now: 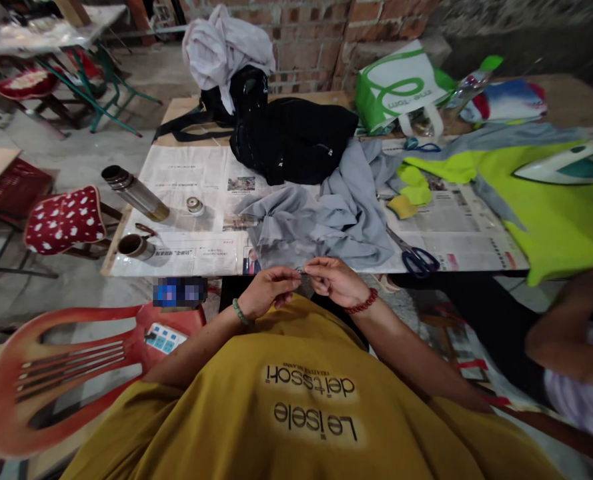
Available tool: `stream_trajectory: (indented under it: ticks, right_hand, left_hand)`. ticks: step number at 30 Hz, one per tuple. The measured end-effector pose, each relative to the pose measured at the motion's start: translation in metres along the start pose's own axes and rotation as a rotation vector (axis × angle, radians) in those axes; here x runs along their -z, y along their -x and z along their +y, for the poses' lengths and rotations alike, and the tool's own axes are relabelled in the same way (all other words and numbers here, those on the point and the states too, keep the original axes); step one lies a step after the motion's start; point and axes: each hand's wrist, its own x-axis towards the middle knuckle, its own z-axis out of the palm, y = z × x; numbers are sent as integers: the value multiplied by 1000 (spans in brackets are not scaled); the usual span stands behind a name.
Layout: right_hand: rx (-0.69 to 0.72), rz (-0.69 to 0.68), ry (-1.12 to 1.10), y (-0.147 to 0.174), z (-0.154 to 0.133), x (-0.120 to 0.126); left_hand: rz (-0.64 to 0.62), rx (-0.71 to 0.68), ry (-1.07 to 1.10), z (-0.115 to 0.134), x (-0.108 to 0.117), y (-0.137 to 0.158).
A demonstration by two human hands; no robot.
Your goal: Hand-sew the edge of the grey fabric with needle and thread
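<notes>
My left hand (270, 292), with a green bead bracelet at the wrist, is closed in a pinch just off the table's front edge. Facing it, my right hand (340, 281), which wears a red bead bracelet, pinches too, and the fingertips of both almost meet. Whatever lies between the fingers is too small to make out. Right behind the hands, a crumpled grey cloth (336, 220) spreads over newspaper. Dark-handled scissors (419, 261) lie to its right, near a yellow sponge-like piece (401, 207) and a scrap of neon cloth (415, 187).
An iron (571, 163) rests on a neon-yellow and grey garment (541, 213). A flask (135, 193), mug (136, 247) and small jar (195, 206) stand left. Behind are a black bag (296, 140) and green-white bag (401, 90). A red chair (71, 373) and another person's arm (571, 333) flank me.
</notes>
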Motion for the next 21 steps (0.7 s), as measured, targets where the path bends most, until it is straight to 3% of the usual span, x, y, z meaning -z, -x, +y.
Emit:
stream_trajectory:
  ticks: [13,21]
  right_hand:
    - [100,139,252,4,-3,-1]
    - [120,171,414,7,-8,-2]
  left_hand:
    - [94,-22,69,7,1,1]
    - [17,66,157,8,4,2]
